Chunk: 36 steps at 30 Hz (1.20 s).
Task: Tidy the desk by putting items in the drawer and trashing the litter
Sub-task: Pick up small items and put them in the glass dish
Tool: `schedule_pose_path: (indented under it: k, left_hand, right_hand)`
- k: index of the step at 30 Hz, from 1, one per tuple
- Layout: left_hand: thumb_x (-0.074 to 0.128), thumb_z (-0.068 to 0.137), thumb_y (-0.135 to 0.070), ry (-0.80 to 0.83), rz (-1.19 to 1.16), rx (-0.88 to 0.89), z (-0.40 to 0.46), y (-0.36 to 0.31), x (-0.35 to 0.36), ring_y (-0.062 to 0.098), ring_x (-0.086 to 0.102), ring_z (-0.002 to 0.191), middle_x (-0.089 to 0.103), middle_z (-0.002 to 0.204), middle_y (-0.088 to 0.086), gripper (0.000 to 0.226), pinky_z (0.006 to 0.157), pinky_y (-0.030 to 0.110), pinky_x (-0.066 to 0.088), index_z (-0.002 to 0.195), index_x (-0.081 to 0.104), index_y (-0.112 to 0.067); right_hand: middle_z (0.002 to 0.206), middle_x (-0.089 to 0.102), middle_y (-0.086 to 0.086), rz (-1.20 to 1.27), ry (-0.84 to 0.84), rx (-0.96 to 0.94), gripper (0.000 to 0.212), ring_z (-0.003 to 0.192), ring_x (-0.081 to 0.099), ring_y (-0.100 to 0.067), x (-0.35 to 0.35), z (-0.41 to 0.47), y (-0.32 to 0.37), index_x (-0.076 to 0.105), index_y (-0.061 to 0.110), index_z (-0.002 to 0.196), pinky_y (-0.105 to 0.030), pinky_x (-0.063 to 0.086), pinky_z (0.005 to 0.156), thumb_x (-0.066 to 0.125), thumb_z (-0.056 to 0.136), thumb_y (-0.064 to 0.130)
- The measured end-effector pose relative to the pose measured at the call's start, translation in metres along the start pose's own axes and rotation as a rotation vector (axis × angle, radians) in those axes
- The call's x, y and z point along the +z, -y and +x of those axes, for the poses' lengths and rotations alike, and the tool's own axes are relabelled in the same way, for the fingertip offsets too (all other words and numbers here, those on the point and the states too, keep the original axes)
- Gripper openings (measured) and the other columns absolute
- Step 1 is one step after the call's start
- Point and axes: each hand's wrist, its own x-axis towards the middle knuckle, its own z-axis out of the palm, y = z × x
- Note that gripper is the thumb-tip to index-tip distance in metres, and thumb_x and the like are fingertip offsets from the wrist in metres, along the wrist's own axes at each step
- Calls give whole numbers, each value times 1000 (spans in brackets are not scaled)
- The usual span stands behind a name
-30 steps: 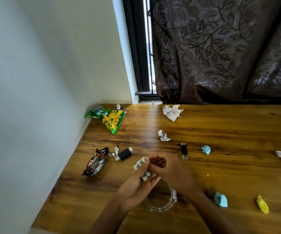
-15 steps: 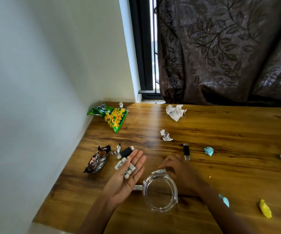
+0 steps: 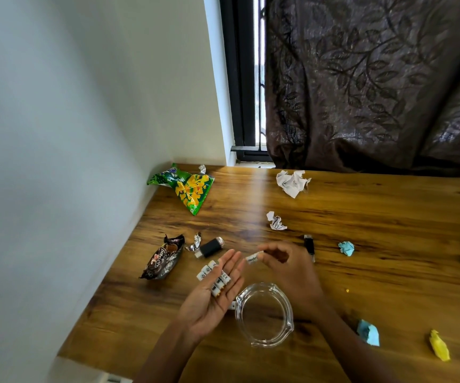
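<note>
Head view: left hand (image 3: 209, 302) lies flat, cradling batteries (image 3: 214, 277); right hand (image 3: 289, 272) pinches one battery (image 3: 253, 257).

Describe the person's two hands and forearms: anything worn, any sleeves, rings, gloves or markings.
Both are bare. The left hand and the right hand wear no gloves, and no ring, watch or bracelet shows on either. The forearms are uncovered down to the bottom edge of the picture, so no sleeve is in view. No tattoos, tape or other markings can be seen. The fingernails look short and unpainted where they show.
</note>
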Motion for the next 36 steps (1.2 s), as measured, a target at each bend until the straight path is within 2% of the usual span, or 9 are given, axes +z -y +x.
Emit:
schedule_pose_path:
  k: [4,7,15,19,22,25,29,32,36]
  left_hand:
    - [46,87,-18,-8,-33,-9,0,4,0,24,59,116,61,127,15,42,94,39,47,125,55,-3]
    - [49,87,-17,-10,-68,-14,-2,7,1,28,58,116,62,123,22,38,93,41,49,120,57,2]
    - [49,83,-13,-41,-157,80,-7,1,-10,24,70,95,67,116,16,41,84,37,53,122,59,-1]
    - [59,80,-11,-63,-176,115,-10,-12,-27,23,68,102,64,124,12,31,86,41,52,109,67,-4]
    - [94,42,-9,-49,-160,137,-15,-19,-35,23,65,108,63,125,11,72,89,41,51,110,69,-5]
    - [97,31,-10,-30,-171,152,-18,-20,-39,24,64,110,63,126,12,81,90,42,51,108,70,-6]
    - [95,42,-9,-26,-192,144,-20,-18,-38,24,62,113,61,129,12,76,91,42,50,113,68,-5]
    - [89,54,-7,-16,-231,132,-22,-18,-34,26,62,113,60,129,14,61,91,43,51,112,69,-4]
    - [84,64,-10,-11,-207,126,-24,-16,-31,24,61,114,61,129,13,58,94,44,48,118,66,-5]
  right_hand:
    - [86,71,7,213,-96,-6,18,78,67,-2,9,-8,17,68,29,89,-19,55,71,71,80,13]
    - [85,71,5,250,30,-51,19,78,67,-3,23,-16,25,67,26,84,-17,55,72,70,80,8]
    - [81,62,18,-15,186,-219,13,82,60,-2,39,-17,17,65,28,85,-10,46,71,66,82,15]
    - [103,63,8,-450,282,-326,19,100,51,-8,42,-17,9,68,21,99,-24,35,94,55,89,30]
    - [129,51,1,-802,492,-315,35,123,39,-19,54,-26,8,56,21,122,-38,29,105,48,92,37]
    - [132,48,-5,-920,500,-341,33,125,37,-24,69,-32,13,51,16,124,-41,26,105,45,95,29]
    - [122,54,-2,-716,431,-341,27,113,45,-16,74,-31,12,55,17,118,-31,31,100,46,95,25]
    - [105,56,8,-425,274,-271,22,92,44,-3,66,-25,11,60,23,110,-10,32,76,54,91,32]
    - [82,59,13,-175,106,-197,10,73,56,-3,47,-13,23,64,26,91,-12,46,66,67,83,22]
